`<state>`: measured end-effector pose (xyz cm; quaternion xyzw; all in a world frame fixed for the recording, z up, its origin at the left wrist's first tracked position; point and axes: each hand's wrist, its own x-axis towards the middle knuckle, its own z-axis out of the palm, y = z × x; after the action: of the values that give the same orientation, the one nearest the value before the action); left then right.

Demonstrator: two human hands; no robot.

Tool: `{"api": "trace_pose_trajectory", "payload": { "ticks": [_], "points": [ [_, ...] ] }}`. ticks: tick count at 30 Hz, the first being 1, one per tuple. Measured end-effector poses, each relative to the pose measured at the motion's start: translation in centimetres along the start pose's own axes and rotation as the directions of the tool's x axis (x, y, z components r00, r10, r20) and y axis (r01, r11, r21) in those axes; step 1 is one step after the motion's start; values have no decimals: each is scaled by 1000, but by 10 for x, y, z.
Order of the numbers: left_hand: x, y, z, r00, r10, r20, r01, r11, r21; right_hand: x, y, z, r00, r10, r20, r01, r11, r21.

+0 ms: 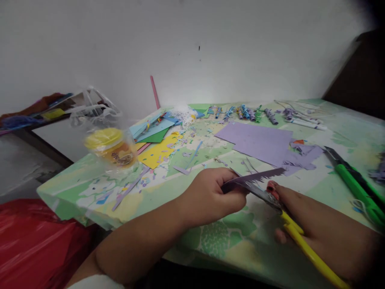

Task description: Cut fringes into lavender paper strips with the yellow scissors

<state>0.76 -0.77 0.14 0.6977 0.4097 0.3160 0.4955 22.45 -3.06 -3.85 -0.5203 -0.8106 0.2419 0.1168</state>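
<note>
Left hand (210, 196): closing on the near end of a purple strip (255, 177), pinching it between thumb and fingers, just above the table (90, 192)
Right hand (319, 224): gripping yellow-handled scissors (279, 208), fingers wrapped round the handles; how far the blades are gaping cannot be told, since the strip is covering them
Strip: lying nearly level between the two hands, its upper edge already fringed into fine teeth, its far tip pointing right toward the purple sheet (255, 140)
Scissors: blades meeting the strip from the right, tips pointing toward the left hand's fingertips
Risk, fingers: the blades are working very close to the pinching fingers; a cut running too far left is likely to nick them
Risk, strip: the fringe cuts are running close to the held edge; one cut too deep is likely to sever a tooth or split the strip in two
Risk, grip: the strip is being held at one end only, so it is likely to flex or slip as the blades are biting
Risk, clutter: a green knife (357, 188) is lying at the right, near the right forearm; a sweep of that arm could be knocking it off the edge
Far left: a yellow-lidded tub (110, 146) is standing in a clear bag, well apart from both hands
Far edge: rolled paper curls (246, 112) are lining the table, beyond reach of the cutting
</note>
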Motion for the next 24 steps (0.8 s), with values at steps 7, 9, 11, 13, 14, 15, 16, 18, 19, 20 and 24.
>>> {"api": "trace_pose_trajectory", "payload": {
  "ticks": [7,9,11,13,14,15,16,18,19,20,24],
  "points": [
    [-2,1,1,1000,9,18,-10,1000,13,1,8,2,1000,-22,2,22,1000,-13],
    [-2,1,1,1000,17,3,-17,999,29,0,10,1,1000,-24,1,24,1000,-20],
    [-3,0,1,1000,24,-12,-23,999,45,-1,11,1,1000,-24,-13,23,999,-28],
    [-3,0,1,999,29,-25,-27,999,44,-1,13,1,999,-26,-37,25,999,-30],
    [-3,-1,1,999,29,-30,-28,999,38,-1,13,1,999,-26,-44,25,999,-31],
    [-4,-1,1,999,26,-35,-25,999,28,-1,14,1,999,-27,-46,26,999,-32],
    [-4,-1,1,999,21,-40,-21,1000,17,-1,15,2,998,-25,-50,23,999,-34],
    [-4,-1,1,999,13,-42,-13,1000,2,0,15,2,999,-19,-48,17,999,-40],
    [-4,-1,1,999,7,-42,-7,1000,0,0,15,2,999,-18,-44,16,999,-42],
    [-4,-1,1,999,4,-44,-4,1000,1,0,14,2,999,-16,-40,15,999,-44],
    [-4,-1,3,999,3,-49,-3,1000,15,-1,12,3,1000,-19,-19,18,999,-27]
  ]
}}
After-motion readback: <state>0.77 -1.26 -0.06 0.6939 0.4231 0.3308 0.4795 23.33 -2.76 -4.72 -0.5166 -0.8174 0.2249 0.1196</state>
